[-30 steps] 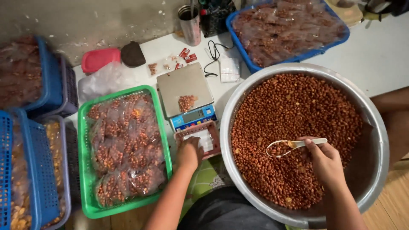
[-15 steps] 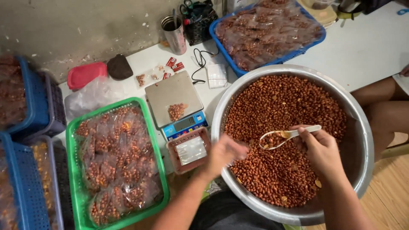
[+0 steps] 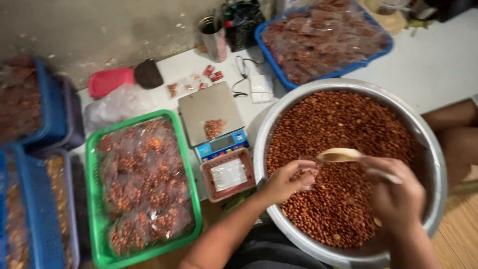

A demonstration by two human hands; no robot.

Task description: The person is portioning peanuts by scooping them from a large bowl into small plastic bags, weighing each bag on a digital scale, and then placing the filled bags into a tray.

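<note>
Right hand (image 3: 398, 197) grips the spoon (image 3: 343, 155), its long axis pointing left. Left hand (image 3: 289, 180), fingers pinched on a small clear bag, waits just below the spoon's tip, over the bowl (image 3: 428, 144).

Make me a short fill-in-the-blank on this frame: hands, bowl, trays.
1. The right hand holds a ____ over the metal bowl of nuts.
2. The left hand is over the ____, near the spoon's tip.
3. A small pile of nuts lies on the ____.
4. The tray of bagged nuts left of the scale is ____ in colour.

Missing words: spoon; bowl; scale; green
</note>
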